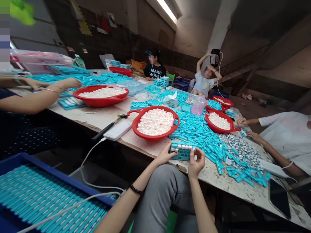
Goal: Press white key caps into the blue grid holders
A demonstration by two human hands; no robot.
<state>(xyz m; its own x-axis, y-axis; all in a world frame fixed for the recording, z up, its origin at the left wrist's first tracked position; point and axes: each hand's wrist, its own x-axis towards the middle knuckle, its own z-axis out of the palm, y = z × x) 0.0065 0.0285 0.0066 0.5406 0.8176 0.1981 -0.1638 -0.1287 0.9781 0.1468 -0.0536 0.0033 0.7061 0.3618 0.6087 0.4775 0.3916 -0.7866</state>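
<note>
A teal slotted tray (184, 155) with white pieces along its top row is tilted up at the table's front edge. My left hand (166, 154) grips its left end, thumb on the front. At the tray's right end my right hand (196, 160) is pinched at the top row; what its fingertips hold, if anything, is too small to name. Just behind stands a red basket (155, 137) full of white pieces.
Loose teal pieces (199, 132) cover the table's middle right. A hammer (110, 125) and a white power bank (118, 130) lie left of the basket. A blue crate (60, 174) of teal trays stands lower left. Other people sit around, their hands at both sides.
</note>
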